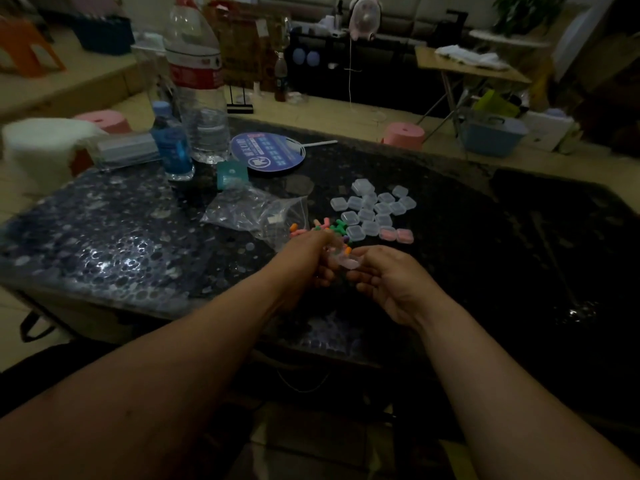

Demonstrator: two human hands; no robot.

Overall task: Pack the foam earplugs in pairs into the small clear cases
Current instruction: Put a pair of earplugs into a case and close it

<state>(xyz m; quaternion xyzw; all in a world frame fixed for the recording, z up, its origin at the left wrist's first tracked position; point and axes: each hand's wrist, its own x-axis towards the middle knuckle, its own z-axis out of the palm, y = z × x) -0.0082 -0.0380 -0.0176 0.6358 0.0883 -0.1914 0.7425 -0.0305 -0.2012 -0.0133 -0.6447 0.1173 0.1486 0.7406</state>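
Both hands meet over the dark table's middle, sharing one small clear case (348, 262). My left hand (313, 258) grips its left side and my right hand (384, 275) holds its right side with curled fingers. An orange earplug (347, 250) shows just above the case. A small heap of coloured foam earplugs (327, 228) lies just beyond my left hand. Behind it sits a cluster of several clear cases (372, 209), and two cases holding pink earplugs (396, 234) lie at its near right edge.
A crumpled clear plastic bag (256, 213) lies left of the earplugs. Farther back stand a teal box (232, 174), a round blue hand fan (268, 151), a large water bottle (197, 81) and a small blue bottle (171, 147). Two pink stools (403, 133) stand beyond the table.
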